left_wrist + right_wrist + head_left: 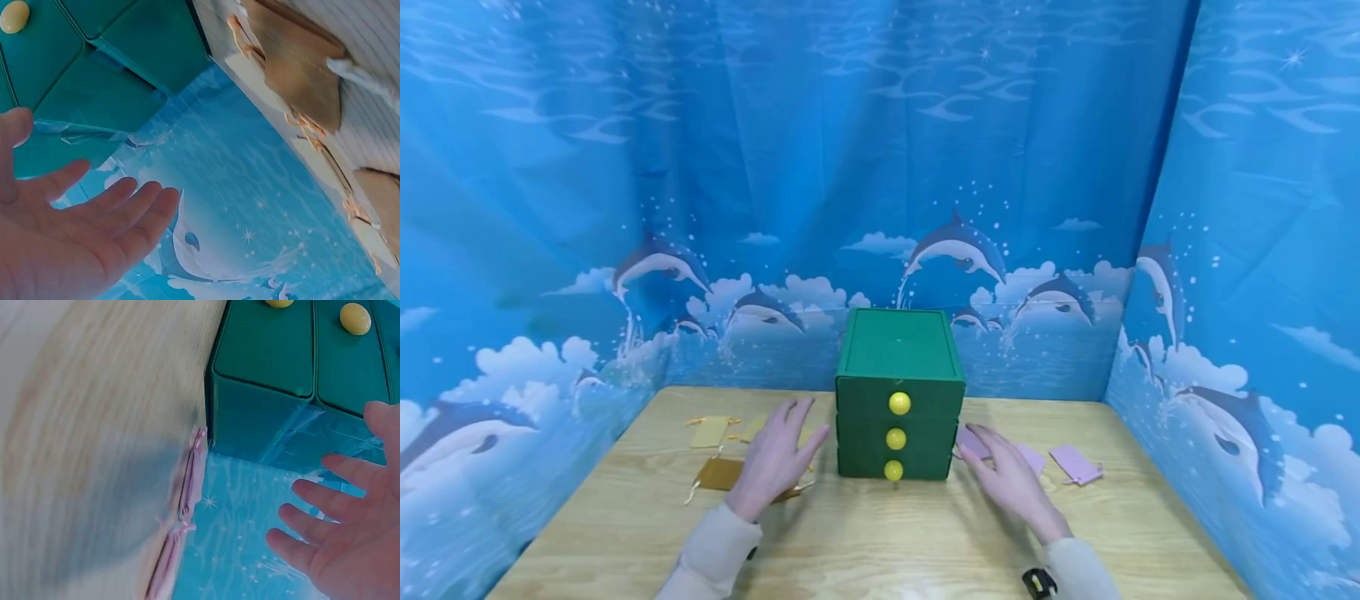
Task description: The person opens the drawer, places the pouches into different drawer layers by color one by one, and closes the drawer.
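In front of you, a green cabinet [898, 346] stands upright on the wooden surface [880, 546], with its three drawers stacked one above another. All three fronts sit flush and closed, so what lies inside is hidden. The box has a flat top with a raised rim, and its sides look smooth and slightly glossy in your wrist views. Each drawer carries one round yellow knob: the top knob [899, 403], the middle knob [896, 439] and the bottom knob [892, 471], nearly in a vertical line.

Your left hand [777, 457] is beside the cabinet's left side, a small gap between thumb and wall. Its grip is wide and holds nothing, fingers extended. Your right hand [1011, 479] is just beside the opposite side, its grip likewise wide and free of any load, fingers spread.

Small drawstring bags lie about your hands. To the left you have a yellow bag [710, 432] with orange cords and, nearer you, a brown bag [718, 473] with white cords; more of both colours are partly covered by your hand. To the right, a purple bag [1076, 463] with pink cords lies farthest out, and others lie between it and the cabinet. The bags look thin and flat; you cannot tell whether they contain anything.
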`<state>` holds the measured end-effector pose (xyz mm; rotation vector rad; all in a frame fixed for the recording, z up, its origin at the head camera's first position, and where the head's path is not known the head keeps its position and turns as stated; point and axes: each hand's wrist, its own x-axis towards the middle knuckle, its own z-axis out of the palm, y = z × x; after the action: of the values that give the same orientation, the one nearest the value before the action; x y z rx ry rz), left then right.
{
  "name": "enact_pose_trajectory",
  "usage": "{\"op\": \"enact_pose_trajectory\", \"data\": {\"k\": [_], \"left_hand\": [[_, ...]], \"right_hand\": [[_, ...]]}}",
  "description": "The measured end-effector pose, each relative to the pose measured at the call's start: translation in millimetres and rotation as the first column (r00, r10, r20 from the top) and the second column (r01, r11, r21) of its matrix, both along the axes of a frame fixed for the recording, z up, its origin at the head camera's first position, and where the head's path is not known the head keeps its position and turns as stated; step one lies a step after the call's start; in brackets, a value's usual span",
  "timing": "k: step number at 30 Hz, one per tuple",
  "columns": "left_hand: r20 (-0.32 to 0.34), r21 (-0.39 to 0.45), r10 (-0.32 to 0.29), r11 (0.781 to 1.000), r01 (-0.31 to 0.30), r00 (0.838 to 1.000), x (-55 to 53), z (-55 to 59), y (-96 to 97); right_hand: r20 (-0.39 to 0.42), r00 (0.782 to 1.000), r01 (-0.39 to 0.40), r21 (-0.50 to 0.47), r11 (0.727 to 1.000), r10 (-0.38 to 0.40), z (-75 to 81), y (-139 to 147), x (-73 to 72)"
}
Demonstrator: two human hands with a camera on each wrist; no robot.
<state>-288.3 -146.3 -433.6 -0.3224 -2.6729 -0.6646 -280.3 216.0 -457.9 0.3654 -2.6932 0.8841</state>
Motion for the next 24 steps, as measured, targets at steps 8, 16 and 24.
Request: {"op": "enact_pose_trajectory", "data": {"k": [8, 16, 24], "left_hand": [[0.103, 0.262, -0.034, 0.965, 0.006, 0.994, -0.7, 2.4, 9.8], [-0.005, 0.533, -0.039, 0.846, 0.036, 0.999, -7.4, 2.7, 27.1], [-0.259, 0.534, -0.056, 0.823, 0.191, 0.964, -0.2, 3.9, 47.4]], "right_hand": [[0.062, 0.998, 0.019, -0.307, 0.951, 0.0, -1.0, -9.5, -4.1], [0.1, 0.993, 0.017, -0.681, 0.733, 0.069, 5.5, -25.8, -15.1], [0.04, 0.996, -0.018, -0.802, 0.597, 0.083, 30.0, -34.4, -24.4]]}}
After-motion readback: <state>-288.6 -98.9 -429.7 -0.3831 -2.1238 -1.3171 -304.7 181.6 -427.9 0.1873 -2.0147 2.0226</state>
